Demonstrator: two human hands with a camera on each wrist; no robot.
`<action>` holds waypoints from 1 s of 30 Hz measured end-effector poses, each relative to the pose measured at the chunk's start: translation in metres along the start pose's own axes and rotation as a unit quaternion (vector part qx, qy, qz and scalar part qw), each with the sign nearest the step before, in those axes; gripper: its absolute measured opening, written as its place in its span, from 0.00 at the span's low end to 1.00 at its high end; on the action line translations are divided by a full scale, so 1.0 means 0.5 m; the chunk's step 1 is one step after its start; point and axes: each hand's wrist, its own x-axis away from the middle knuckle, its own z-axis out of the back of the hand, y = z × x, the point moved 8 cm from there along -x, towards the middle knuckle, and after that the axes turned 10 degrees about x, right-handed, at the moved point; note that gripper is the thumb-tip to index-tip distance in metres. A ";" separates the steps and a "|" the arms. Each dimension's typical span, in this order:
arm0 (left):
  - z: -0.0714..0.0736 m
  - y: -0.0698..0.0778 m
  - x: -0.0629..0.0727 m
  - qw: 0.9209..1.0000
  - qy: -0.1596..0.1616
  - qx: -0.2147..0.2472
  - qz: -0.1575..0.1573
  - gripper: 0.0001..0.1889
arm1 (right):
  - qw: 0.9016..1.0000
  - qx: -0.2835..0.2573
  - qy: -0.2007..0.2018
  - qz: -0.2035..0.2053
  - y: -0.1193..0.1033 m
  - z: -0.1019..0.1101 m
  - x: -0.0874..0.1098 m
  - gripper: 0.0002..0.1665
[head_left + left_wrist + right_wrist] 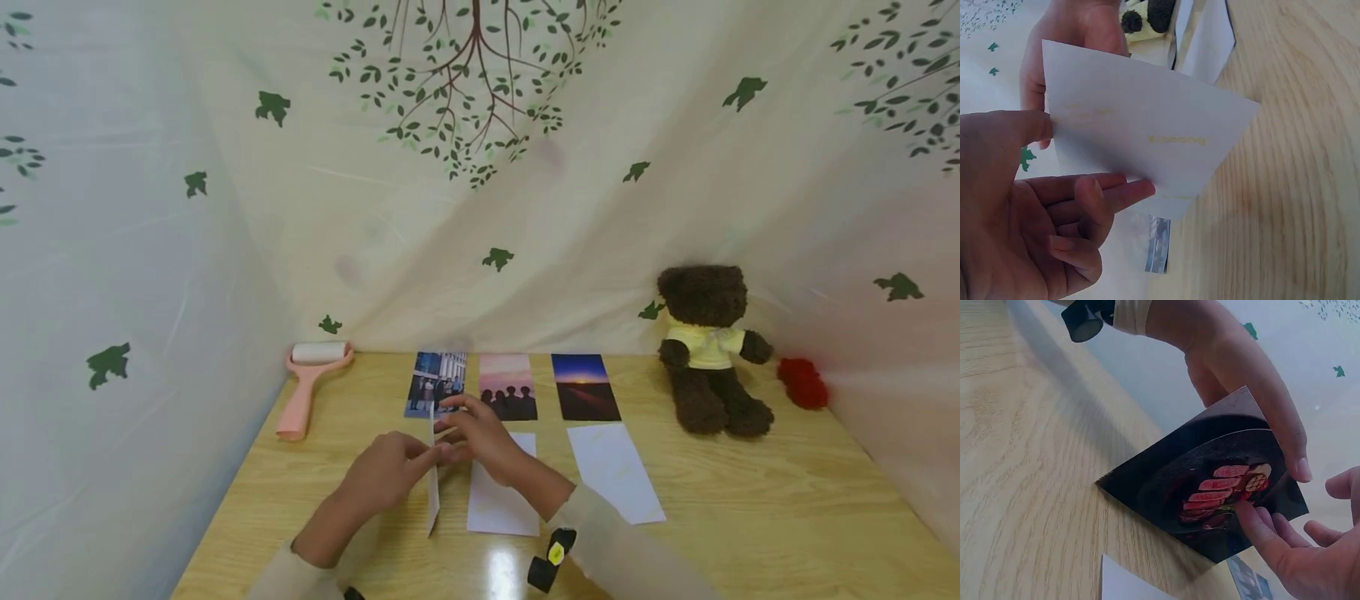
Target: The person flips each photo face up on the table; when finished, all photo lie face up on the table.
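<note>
Left hand [384, 473] pinching food photo [1207, 484], upright between hands, right hand [483, 440], fingers apart, touching its front

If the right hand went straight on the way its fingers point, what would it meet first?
Most likely the right hand would meet the upright steak photo; its fingers seem to be at the picture side, though exact contact is unclear.

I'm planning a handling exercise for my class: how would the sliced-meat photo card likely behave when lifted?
The photo card is probably fairly stiff: it looks flat, without drooping, in the left grip. It is likely light, since the head view shows it as very thin. That thinness suggests it could crease if squeezed hard.
</note>
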 end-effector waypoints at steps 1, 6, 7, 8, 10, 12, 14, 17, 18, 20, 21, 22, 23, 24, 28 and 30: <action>0.004 0.002 0.000 1.000 0.002 0.009 -0.006 0.27 | 1.000 -0.005 -0.002 0.002 0.000 -0.002 0.001 0.29; 0.028 -0.004 -0.001 0.999 0.030 0.040 -0.016 0.20 | 1.000 0.013 -0.009 0.004 0.001 -0.005 0.005 0.29; 0.033 -0.007 -0.002 0.998 0.036 0.039 -0.012 0.20 | 1.000 0.027 -0.007 0.003 0.003 -0.004 0.005 0.28; 0.037 -0.012 -0.002 0.998 0.045 0.035 -0.004 0.20 | 0.999 0.042 -0.006 -0.001 0.007 -0.004 0.005 0.28; 0.044 -0.027 -0.002 0.998 0.062 0.015 0.016 0.19 | 0.998 0.068 -0.005 -0.010 0.019 -0.003 0.005 0.28; 0.049 -0.044 -0.001 0.996 0.075 -0.014 0.036 0.18 | 0.996 0.085 -0.009 -0.020 0.031 -0.005 0.006 0.28; 0.051 -0.063 -0.001 0.994 0.084 -0.047 0.056 0.18 | 0.995 0.092 -0.016 -0.026 0.041 -0.009 0.007 0.28; 0.053 -0.088 -0.001 0.989 0.088 -0.090 0.074 0.20 | 0.995 0.096 -0.023 -0.022 0.047 -0.014 0.008 0.28; 0.052 -0.096 -0.002 0.988 0.088 -0.101 0.079 0.20 | 0.995 0.096 -0.024 -0.018 0.047 -0.016 0.009 0.28; 0.052 -0.110 -0.002 0.984 0.086 -0.124 0.092 0.22 | 0.995 0.097 -0.027 -0.012 0.047 -0.019 0.010 0.28; 0.052 -0.117 -0.002 0.982 0.083 -0.135 0.097 0.23 | 0.995 0.097 -0.028 -0.008 0.047 -0.020 0.011 0.28; 0.051 -0.122 -0.003 0.981 0.081 -0.147 0.102 0.24 | 0.995 0.095 -0.030 -0.005 0.046 -0.020 0.012 0.28; 0.050 -0.126 -0.003 0.979 0.078 -0.157 0.106 0.25 | 0.995 0.093 -0.030 0.001 0.045 -0.019 0.014 0.28; 0.048 -0.130 -0.004 0.977 0.075 -0.166 0.109 0.25 | 0.995 0.094 -0.031 0.008 0.044 -0.016 0.017 0.28; 0.046 -0.126 -0.005 0.973 0.077 -0.190 0.105 0.25 | 0.992 0.119 -0.011 0.043 0.031 0.021 0.037 0.26; 0.047 -0.115 -0.003 0.971 0.083 -0.199 0.100 0.25 | 0.981 0.187 0.022 0.056 0.021 0.056 0.053 0.22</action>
